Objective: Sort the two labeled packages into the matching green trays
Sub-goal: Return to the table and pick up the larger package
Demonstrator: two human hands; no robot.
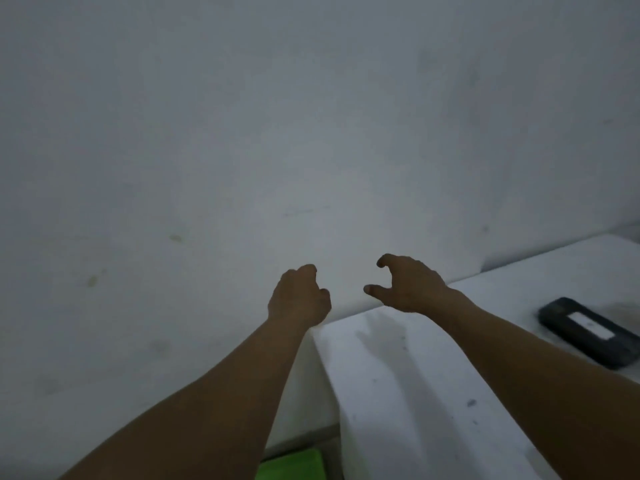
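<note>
A dark package (590, 332) with a white label lies flat on the white table (398, 375) at the right edge of the view. A corner of one green tray (292, 465) shows at the bottom, below the table's left end and partly behind my left forearm. My left hand (299, 297) is raised in front of the wall with its fingers loosely curled, holding nothing. My right hand (408, 284) hovers over the table's far left corner, thumb and fingers apart and curved, holding nothing. A second package and a second tray are out of view.
A plain grey-white wall (242, 133) fills most of the view behind the table. The table's left edge drops down beside the green tray. The scene is dim.
</note>
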